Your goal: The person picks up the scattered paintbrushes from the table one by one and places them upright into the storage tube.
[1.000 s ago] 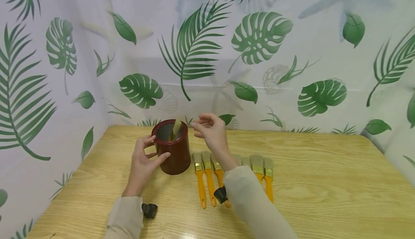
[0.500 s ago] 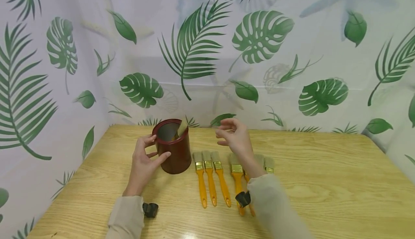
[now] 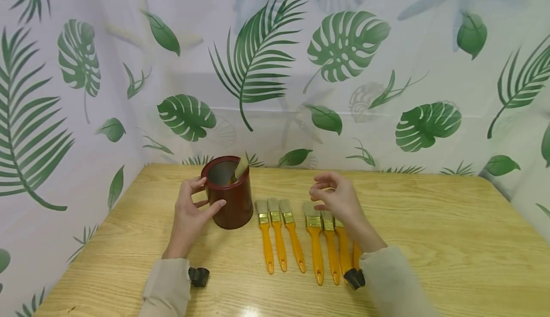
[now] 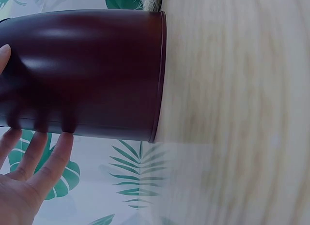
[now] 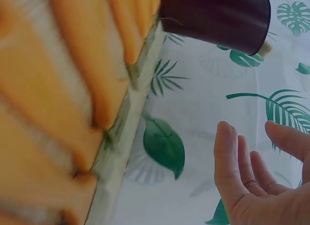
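Note:
A dark red can [image 3: 234, 207] stands upright at the left-centre of the table. One paintbrush [image 3: 241, 167] leans inside it, bristles up past the right rim. My left hand [image 3: 191, 216] holds the can from the left, thumb across its front and fingers on its far side; the left wrist view shows fingertips against the wall. My right hand [image 3: 341, 200] hovers with loosely bent fingers and nothing in them, above the right-hand group of paintbrushes [image 3: 316, 243]. Part of that group is hidden under the hand and wrist. Three more paintbrushes [image 3: 278, 240] lie nearer the can.
The brushes lie in a row on the wood-grain table [image 3: 442, 240], bristles away from me and orange handles toward me. Behind the table hangs a white leaf-print cloth [image 3: 266, 131], which also covers the left side.
My right hand has moved right, away from the can, to above the right-hand brushes. The brush in the can has tipped toward the right rim. My left hand stays on the can.

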### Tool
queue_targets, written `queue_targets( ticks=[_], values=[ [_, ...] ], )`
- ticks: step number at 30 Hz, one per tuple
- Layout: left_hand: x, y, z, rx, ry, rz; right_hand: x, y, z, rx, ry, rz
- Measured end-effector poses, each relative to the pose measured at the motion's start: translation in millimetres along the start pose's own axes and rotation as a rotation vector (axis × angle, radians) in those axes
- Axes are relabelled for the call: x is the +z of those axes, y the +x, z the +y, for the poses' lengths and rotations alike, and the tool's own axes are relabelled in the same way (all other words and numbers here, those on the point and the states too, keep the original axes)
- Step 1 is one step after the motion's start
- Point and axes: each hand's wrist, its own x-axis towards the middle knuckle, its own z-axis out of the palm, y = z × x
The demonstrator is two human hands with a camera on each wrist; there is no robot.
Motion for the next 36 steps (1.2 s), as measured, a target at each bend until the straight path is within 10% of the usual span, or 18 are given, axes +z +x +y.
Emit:
queue_targets(
  ticks=[36],
  values=[
    [-0.4, -0.9, 2.5, -0.002, 0.002, -0.007, -83, -26, 46, 0.16, -0.331, -0.094]
  ],
)
